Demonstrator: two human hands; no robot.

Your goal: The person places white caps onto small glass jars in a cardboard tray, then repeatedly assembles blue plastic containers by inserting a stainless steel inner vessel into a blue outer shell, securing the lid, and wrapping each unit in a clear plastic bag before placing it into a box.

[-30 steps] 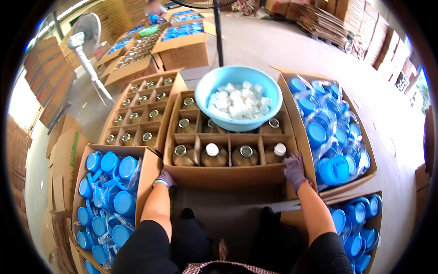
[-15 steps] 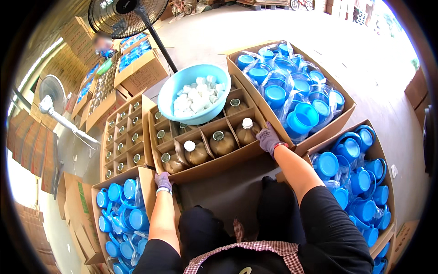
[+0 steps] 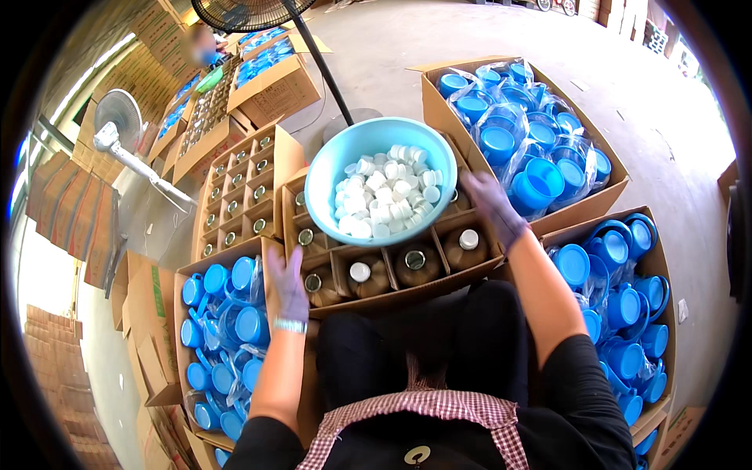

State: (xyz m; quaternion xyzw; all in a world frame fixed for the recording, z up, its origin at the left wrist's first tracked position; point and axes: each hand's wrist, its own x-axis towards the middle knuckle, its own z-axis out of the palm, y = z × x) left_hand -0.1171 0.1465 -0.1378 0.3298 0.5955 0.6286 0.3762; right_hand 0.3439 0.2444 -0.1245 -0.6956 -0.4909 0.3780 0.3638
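Fingers of my L hand [image 3: 288, 294] are spread, thumb apart, nothing pinched; those of my R hand [image 3: 498, 211] are extended, blurred, holding nothing visible. Contact w/ cardboard: can't tell.

Bottle carton [image 3: 392, 298]: directly in front, betw. both hands. Change vs. prev. view: hands are up from its front corners, L by the side facing the L mug carton [image 3: 181, 313], R over the side facing the R mug carton [image 3: 583, 207]. My knees [image 3: 493, 309] are now close to the front wall. Assessment: carton apparently unheld, both hands free.

Basin [image 3: 333, 168], lt. blue: rests on carton, toward rear, hiding some compartments; R hand is just beside its rim.

Bottles [image 3: 414, 270], front row: four, one per compartment; two capped, two w/o.

Loose caps [image 3: 384, 196], white: heaped in basin, approx. qty. not determined.
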